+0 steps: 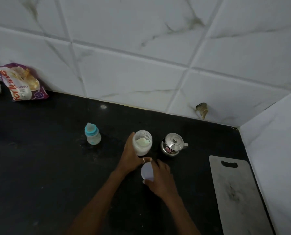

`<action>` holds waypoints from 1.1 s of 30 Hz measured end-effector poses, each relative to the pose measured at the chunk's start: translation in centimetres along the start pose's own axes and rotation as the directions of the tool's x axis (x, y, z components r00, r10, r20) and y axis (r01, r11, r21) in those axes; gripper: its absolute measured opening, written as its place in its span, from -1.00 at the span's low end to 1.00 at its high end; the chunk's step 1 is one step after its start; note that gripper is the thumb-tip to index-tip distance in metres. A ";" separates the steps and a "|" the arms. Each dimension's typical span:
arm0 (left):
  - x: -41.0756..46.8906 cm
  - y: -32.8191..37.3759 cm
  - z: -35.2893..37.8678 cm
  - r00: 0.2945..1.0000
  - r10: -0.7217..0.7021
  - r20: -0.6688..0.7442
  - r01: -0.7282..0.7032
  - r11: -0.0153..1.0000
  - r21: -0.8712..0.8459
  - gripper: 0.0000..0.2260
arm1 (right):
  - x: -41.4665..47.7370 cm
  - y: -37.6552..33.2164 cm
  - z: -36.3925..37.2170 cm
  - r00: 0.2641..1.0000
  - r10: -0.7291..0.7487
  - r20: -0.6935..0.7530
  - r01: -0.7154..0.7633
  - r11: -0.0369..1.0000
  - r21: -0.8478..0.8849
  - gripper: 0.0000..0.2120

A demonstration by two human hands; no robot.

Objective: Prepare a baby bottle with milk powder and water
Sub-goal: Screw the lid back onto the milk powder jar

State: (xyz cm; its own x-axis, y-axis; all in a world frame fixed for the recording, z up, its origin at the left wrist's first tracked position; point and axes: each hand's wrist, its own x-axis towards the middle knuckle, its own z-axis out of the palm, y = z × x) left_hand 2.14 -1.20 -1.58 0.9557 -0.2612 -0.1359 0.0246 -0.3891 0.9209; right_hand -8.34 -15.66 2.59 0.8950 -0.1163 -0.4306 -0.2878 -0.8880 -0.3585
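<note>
Fingers of left hand (pixel 130 156) wrap open powder jar (pixel 142 144), right hand (pixel 161 179) apparently pinches white lid (pixel 147 172).

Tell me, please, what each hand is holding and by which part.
The left hand grips the open powder jar round its side wall. The right hand holds the white lid by its rim.

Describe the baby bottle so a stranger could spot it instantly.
On the black counter below the tiled wall, look left of the open powder jar gripped by the left hand. The baby bottle stands alone there, upright, the only thing with a blue collar and teat.
</note>
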 end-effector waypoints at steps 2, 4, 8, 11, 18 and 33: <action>-0.3 0.4 0.6 0.998 -0.003 -0.058 0.002 1.000 -0.019 0.24 | 0.3 0.5 0.2 0.999 -0.037 0.022 0.038 0.998 -0.042 -0.14; -0.4 0.7 1.2 0.995 0.013 -0.095 -0.016 0.999 -0.039 0.21 | 0.2 1.0 0.6 0.996 -0.077 0.033 0.079 0.995 -0.061 -0.13; -0.4 1.3 1.8 0.991 -0.031 -0.132 0.020 0.996 -0.087 0.16 | 0.2 1.4 0.9 0.991 -0.128 0.033 0.131 0.986 -0.103 -0.18; -0.1 1.5 1.8 0.986 -0.029 -0.162 0.016 0.997 -0.080 -0.01 | 0.3 1.3 0.6 0.991 -0.135 0.023 0.136 0.988 -0.079 -0.21; -0.1 2.4 0.6 0.976 0.068 -0.207 -0.082 0.995 -0.062 -0.28 | 0.2 0.5 0.4 0.992 -0.129 0.016 0.129 0.992 0.009 -0.22; -1.5 9.0 -9.2 0.995 -0.075 -0.059 0.077 0.997 0.031 -0.44 | -2.0 -10.5 -16.3 0.934 -0.286 -0.213 0.302 0.952 0.049 -0.18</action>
State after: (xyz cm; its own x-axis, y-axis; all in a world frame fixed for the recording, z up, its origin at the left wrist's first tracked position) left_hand 3.67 3.83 10.32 0.9669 -0.1782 -0.1828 0.0891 -0.4353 0.8959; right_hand -1.58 -13.32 20.71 0.9911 0.0502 -0.1236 -0.0203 -0.8589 -0.5117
